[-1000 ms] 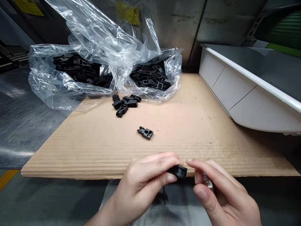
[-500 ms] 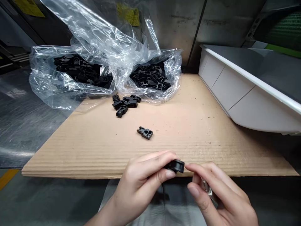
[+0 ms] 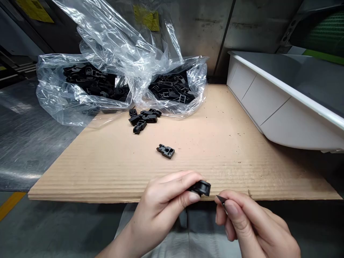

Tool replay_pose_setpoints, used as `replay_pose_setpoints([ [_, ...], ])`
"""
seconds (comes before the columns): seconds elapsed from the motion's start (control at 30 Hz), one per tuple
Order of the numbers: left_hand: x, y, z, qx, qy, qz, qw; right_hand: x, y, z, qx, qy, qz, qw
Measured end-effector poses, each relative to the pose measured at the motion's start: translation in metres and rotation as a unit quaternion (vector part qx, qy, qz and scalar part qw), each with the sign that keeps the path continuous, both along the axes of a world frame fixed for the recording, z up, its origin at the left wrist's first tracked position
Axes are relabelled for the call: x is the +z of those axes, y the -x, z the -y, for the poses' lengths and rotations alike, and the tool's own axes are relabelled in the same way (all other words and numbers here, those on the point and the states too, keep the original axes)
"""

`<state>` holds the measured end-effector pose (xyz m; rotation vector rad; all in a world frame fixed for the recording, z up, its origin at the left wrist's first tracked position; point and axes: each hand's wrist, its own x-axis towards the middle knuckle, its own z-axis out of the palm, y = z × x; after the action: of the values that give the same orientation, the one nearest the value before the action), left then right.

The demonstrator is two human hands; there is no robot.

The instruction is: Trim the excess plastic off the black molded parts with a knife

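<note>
My left hand [image 3: 166, 204] pinches a black moulded plastic part [image 3: 201, 188] between thumb and fingers, just over the front edge of the cardboard. My right hand [image 3: 248, 222] sits a little to the right and lower, shut on a small pointed metal blade [image 3: 221, 200]. Most of the blade is hidden by my fingers, and its tip stands apart from the black part. A matching black part [image 3: 166, 151] lies alone on the cardboard sheet [image 3: 228, 168]. Farther back lies a small heap of similar parts [image 3: 142, 116].
Two clear plastic bags [image 3: 80, 93] full of black parts lie at the back of the cardboard. A large white tub [image 3: 285, 89] stands along the right side. Behind rises a metal wall, and a grey floor with a yellow line lies to the left.
My right hand has dropped down and away from the black part, and the blade tip now shows clear of it. My left hand still holds the part in about the same place.
</note>
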<state>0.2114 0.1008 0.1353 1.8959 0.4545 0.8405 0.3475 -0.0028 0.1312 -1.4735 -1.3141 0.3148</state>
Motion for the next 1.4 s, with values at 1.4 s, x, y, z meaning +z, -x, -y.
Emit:
replay_pose_setpoints([
  [1.4, -0.0008, 0.0003, 0.0001, -0.013, -0.004, -0.020, 1.000, 0.0061, 0.0058, -0.0089, 0.023, 0.116, -0.163, 0.980],
])
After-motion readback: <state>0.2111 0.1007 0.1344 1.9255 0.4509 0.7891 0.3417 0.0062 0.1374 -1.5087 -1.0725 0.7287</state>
